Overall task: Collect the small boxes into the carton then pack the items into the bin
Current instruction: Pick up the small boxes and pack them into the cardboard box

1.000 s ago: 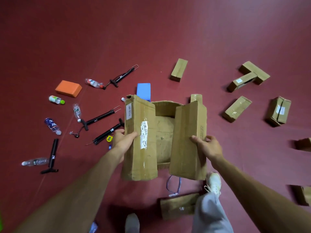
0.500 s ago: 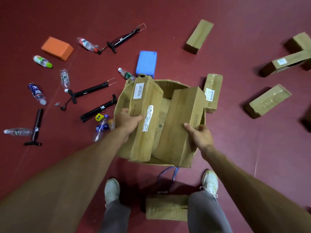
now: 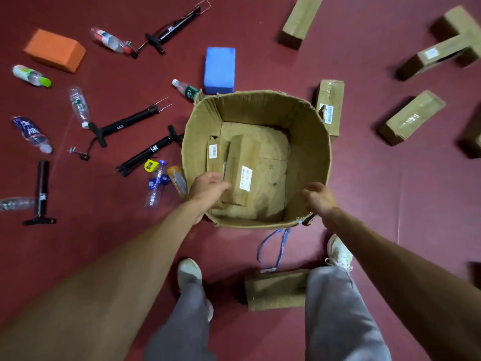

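The open brown carton (image 3: 307,121) stands on the red floor in front of me. Two small cardboard boxes lie flat inside it, a narrow one (image 3: 216,152) on the left and a wider labelled one (image 3: 242,162) beside it. My left hand (image 3: 208,186) reaches over the near left rim, its fingers loosely extended at the end of the labelled box. My right hand (image 3: 318,199) hovers at the near right rim, fingers relaxed and holding nothing. More small boxes lie on the floor: one against the carton's right side (image 3: 329,105), one between my feet (image 3: 276,289), others to the right (image 3: 411,117) and far back (image 3: 299,20).
Left of the carton lie several plastic bottles (image 3: 78,105), black hand pumps (image 3: 125,125), a yellow tape measure (image 3: 150,165), an orange block (image 3: 54,49) and a blue block (image 3: 220,69). A blue cord (image 3: 273,243) trails from the carton's near edge. My shoes stand close behind it.
The two boxes that my hands held upright over the carton now lie inside it. Both hands have let go, and my view has moved closer over the carton.
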Tool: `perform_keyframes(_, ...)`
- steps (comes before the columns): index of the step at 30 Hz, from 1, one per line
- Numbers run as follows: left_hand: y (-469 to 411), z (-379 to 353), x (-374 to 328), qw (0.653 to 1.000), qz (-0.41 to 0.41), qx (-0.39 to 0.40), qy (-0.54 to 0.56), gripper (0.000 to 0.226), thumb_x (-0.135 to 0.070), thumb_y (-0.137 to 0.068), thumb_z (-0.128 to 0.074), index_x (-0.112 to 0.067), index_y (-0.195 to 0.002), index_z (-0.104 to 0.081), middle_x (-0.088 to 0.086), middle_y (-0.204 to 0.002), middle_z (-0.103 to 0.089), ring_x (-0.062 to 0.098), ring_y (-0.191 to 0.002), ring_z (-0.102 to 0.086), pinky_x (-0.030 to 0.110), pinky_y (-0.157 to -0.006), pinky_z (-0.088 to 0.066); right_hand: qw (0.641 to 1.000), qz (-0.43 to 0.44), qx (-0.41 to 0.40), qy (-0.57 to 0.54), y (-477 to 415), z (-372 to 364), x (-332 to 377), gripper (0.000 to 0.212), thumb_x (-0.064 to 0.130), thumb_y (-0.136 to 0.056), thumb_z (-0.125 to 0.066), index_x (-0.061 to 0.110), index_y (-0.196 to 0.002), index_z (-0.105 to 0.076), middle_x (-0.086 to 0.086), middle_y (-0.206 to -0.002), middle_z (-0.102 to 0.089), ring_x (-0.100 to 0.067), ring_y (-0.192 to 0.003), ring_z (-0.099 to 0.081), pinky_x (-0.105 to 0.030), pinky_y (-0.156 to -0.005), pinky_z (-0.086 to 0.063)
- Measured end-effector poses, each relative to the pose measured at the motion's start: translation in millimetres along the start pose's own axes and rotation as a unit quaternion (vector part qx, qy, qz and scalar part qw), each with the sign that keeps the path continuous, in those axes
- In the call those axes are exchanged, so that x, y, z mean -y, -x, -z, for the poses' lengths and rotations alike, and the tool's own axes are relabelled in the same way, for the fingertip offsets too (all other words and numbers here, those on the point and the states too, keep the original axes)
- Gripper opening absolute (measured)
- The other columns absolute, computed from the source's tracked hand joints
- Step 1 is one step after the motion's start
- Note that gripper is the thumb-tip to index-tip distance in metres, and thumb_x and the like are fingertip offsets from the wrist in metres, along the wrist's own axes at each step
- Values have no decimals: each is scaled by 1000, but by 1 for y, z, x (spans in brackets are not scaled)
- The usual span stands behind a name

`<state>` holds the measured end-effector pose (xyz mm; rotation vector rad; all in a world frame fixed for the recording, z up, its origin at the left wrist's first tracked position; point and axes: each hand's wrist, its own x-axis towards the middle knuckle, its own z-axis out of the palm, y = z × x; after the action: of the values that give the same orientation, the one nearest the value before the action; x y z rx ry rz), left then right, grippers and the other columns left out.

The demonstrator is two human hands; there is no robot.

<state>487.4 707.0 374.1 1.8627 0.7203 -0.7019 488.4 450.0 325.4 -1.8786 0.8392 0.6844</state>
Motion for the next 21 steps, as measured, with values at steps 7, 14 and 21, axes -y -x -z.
perform_keyframes(7, 38, -30, 8, 991, -40, 102, -79, 26, -20, -83, -65, -20, -110, -65, -1, -112, -67, 16, -104, -62, 28, -93, -46, 993, -28, -34, -106, 66, 21, -53, 37, 10, -88, -61, 1, -123, -54, -10, -98, -59, -23, -87, -54, -38, -77, -48)
perform_keyframes(14, 51, -170, 90, 975, -27, 156, -156, 16, -15, -83, -64, -19, -98, -68, 2, -92, -67, 19, -89, -63, 26, -87, -46, 981, -109, -54, -151, 44, 21, -222, 47, 8, -89, -59, 3, -133, -44, -13, -104, -59, -26, -85, -54, -42, -80, -48)
perform_keyframes(21, 8, -312, 213, 951, -3, 201, -237, 12, -14, -82, -61, -20, -92, -65, 1, -89, -67, 19, -86, -62, 25, -76, -45, 960, -203, -96, -168, 14, -25, -419, 58, 21, -83, -63, 10, -134, -40, -7, -110, -59, -32, -105, -61, -49, -96, -48)
